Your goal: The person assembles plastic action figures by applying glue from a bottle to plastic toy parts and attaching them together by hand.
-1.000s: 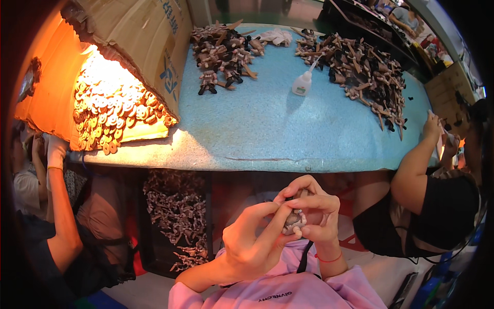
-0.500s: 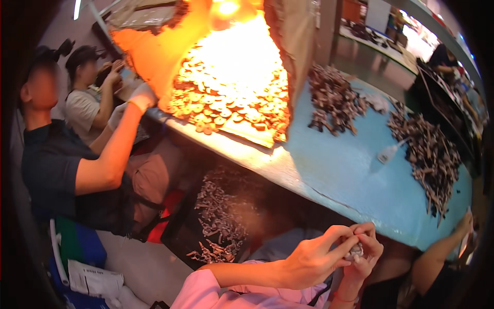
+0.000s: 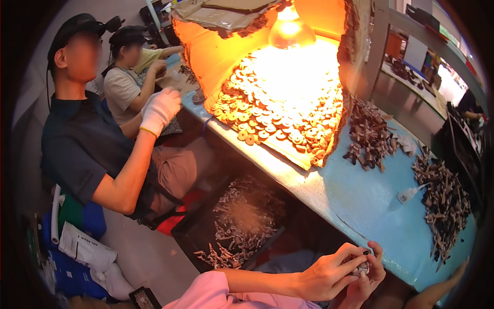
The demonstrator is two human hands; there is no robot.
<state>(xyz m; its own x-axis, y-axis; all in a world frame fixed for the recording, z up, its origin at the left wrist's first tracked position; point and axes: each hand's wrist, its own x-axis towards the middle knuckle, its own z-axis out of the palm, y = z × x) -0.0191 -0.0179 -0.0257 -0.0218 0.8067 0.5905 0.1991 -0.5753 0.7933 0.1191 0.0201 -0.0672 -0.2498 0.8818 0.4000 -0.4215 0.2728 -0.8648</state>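
In front of me, near the table edge, both hands are closed together around a small greyish, irregular piece (image 3: 363, 268). My left hand (image 3: 323, 274) comes in from the left and pinches at the top of it. From the right side, my right hand (image 3: 376, 269) wraps its fingers and thumb round the same piece. A tiny black bit (image 3: 366, 252) shows at the fingertips. Fingers cover much of the piece, so its exact kind cannot be made out.
A glowing lamp (image 3: 291, 32) lights many ring-shaped pieces (image 3: 267, 121) inside a cardboard box. Dark piles of small parts (image 3: 442, 206) and a white dropper bottle (image 3: 409, 193) lie on the blue table (image 3: 360, 201). Below stands a black tray (image 3: 193, 242). A co-worker's gloved hand (image 3: 160, 110) is at left.
The view has swung left, shifting the scene rightward. My hands still hold the greyish piece, and the black bit now shows at the fingertips. The co-worker's gloved hand is farther from the box.
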